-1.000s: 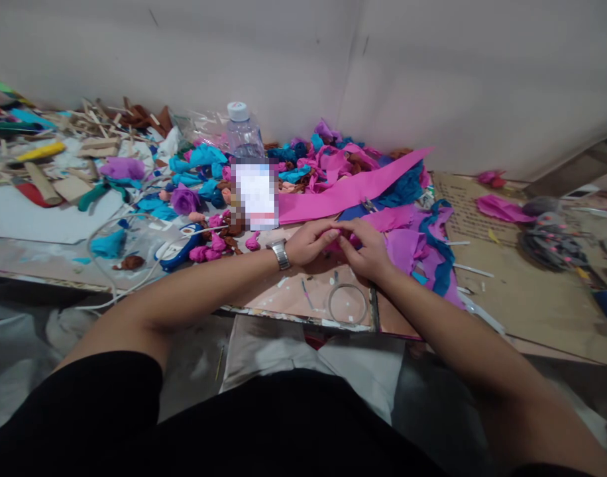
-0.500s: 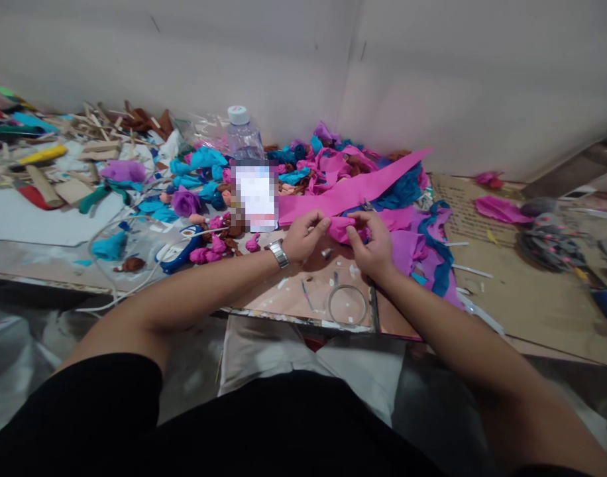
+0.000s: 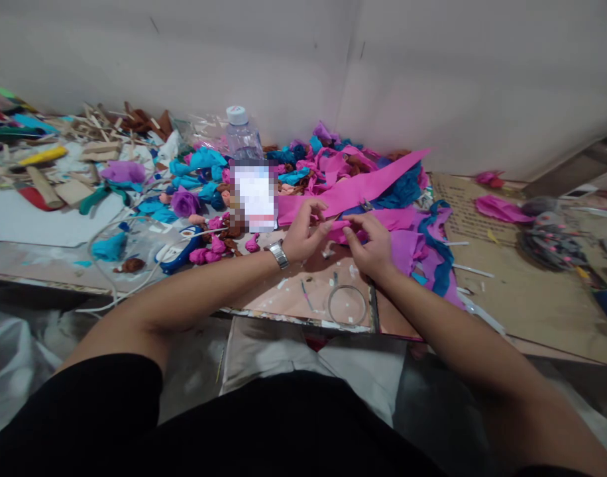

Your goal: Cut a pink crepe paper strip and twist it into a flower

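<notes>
A small folded piece of pink crepe paper [image 3: 338,231] is between my two hands, above the table. My left hand [image 3: 303,237], with a metal watch on its wrist, has its thumb on the left end of the paper; its index finger is lifted and bent. My right hand [image 3: 372,246] pinches the other end between thumb and curled fingers. Just behind them stretches a long pink crepe strip [image 3: 353,189]. Scissors [image 3: 366,205], partly covered, lie by my right fingers. A roll-shaped ring [image 3: 346,305] rests near the table's front edge.
A capped plastic bottle [image 3: 244,136] stands behind a phone-like blurred screen [image 3: 256,192]. Crepe flowers and scraps heap along the wall. A blue-and-white device [image 3: 177,250] with a white cable sits left. Wood pieces [image 3: 99,151] and pliers [image 3: 97,197] lie farther left; cardboard [image 3: 512,278] lies right.
My left index finger has lifted off the pink crepe paper and bent upward. The paper looks narrower between my hands. My right hand has shifted only slightly.
</notes>
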Demonstrator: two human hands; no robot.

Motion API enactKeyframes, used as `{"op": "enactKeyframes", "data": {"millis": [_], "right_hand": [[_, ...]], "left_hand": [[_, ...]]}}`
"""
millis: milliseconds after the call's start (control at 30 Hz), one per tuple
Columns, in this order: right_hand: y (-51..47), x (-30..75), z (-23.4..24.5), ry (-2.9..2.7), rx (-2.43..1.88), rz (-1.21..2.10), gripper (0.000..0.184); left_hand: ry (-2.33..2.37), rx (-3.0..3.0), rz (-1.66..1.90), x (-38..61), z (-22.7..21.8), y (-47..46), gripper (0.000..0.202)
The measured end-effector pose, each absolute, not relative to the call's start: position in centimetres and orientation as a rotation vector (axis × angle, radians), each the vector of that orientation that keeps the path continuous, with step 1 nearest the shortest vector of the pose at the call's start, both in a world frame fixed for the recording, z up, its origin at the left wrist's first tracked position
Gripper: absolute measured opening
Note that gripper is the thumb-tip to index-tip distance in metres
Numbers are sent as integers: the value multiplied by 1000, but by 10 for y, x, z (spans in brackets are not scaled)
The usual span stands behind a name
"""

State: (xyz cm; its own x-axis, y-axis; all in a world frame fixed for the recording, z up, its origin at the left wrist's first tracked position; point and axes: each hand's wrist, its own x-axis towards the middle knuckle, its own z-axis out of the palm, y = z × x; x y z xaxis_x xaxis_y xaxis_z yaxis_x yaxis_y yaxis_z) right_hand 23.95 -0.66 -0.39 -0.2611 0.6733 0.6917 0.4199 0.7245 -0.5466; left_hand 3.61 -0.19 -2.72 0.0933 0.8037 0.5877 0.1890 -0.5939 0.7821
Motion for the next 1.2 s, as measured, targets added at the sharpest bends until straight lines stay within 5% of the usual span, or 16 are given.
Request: {"op": "enactKeyframes", "data": {"millis": [1200], "right_hand": [[-9,240,-7,-2042,-759,281,27]], "left_hand": [[818,1980,1303,30,-28,1,44]]}}
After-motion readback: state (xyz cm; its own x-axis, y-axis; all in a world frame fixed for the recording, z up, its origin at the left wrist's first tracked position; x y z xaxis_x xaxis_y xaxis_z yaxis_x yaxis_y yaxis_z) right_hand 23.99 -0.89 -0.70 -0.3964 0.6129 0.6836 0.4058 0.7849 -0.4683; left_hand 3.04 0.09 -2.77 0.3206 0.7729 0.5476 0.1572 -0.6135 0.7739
